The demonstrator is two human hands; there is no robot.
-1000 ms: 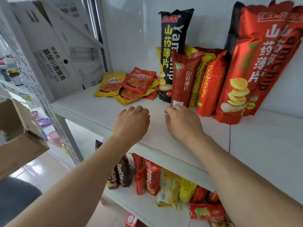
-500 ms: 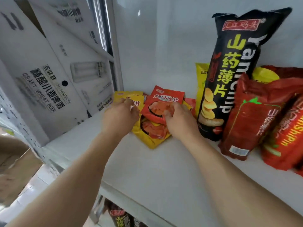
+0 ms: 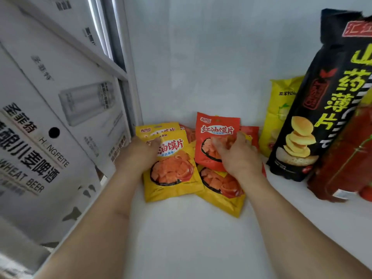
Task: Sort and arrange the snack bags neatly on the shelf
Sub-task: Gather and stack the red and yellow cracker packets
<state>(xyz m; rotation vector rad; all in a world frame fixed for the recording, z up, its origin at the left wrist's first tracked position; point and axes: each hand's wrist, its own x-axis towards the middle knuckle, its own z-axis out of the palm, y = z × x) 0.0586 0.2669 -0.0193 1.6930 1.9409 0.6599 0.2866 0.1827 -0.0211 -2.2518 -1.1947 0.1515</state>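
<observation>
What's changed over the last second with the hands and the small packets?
Both hands moved from the shelf's front edge back to the small packets. The left hand now holds a yellow packet; the right hand grips the red packet. The tall black yam chip bag stayed upright against the wall.

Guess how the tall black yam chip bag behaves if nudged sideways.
Likely tips rather than slides: the black yam chip bag stands tall on a narrow base, leaning among neighbouring bags. Probably light for its size, being puffy. Its glossy film looks slippery, and the chips inside are likely fragile.
</observation>
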